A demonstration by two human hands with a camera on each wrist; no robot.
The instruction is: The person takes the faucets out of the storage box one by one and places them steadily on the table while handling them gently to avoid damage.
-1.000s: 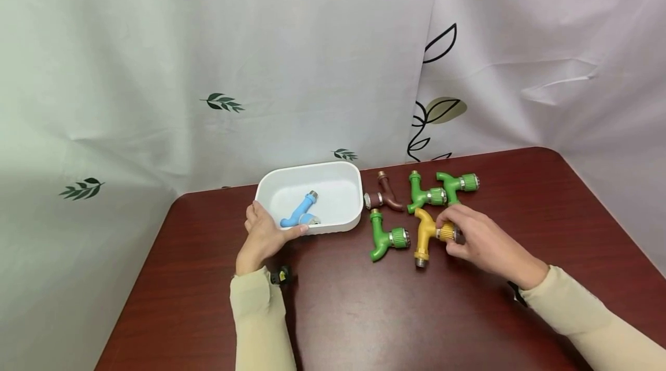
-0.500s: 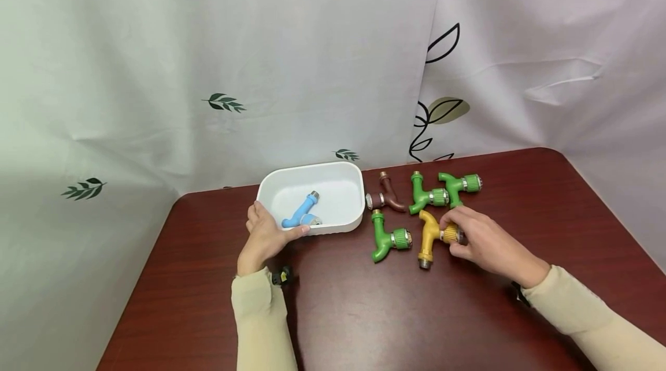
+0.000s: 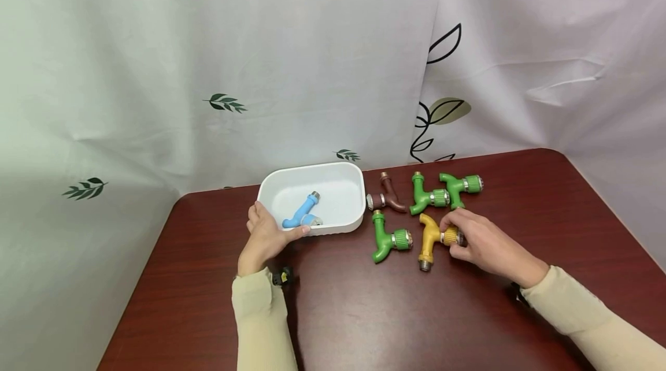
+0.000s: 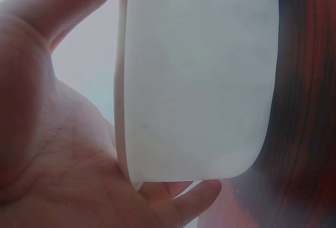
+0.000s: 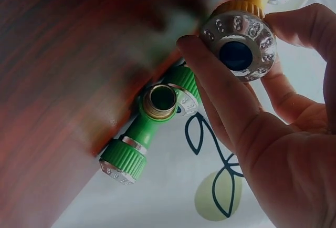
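Note:
My left hand [image 3: 264,239] grips the near left corner of a white plastic tray [image 3: 340,227]. Its thumb lies on the near rim and its fingers go round the left end; the left wrist view shows the tray wall [image 4: 199,81] between them. Inside the tray rests a light blue tap [image 3: 303,210]. To the right, my right hand [image 3: 481,241] holds a yellow tap [image 3: 429,236] by its ribbed knob, threaded end towards me. In the right wrist view, the thumb and fingers [image 5: 220,86] surround the knob's silver cap [image 5: 249,62].
A brown tap [image 3: 389,195] lies beside the tray's right end. Green taps lie around the yellow one: one nearer the tray [image 3: 384,238], one behind [image 3: 424,195], one at far right [image 3: 458,184]. A white patterned curtain [image 3: 312,70] hangs behind the dark red table [image 3: 354,313].
Over the last second the whole head view has shifted slightly. Both hands keep their places on the tray and the yellow tap; the yellow tap has turned or shifted only a little.

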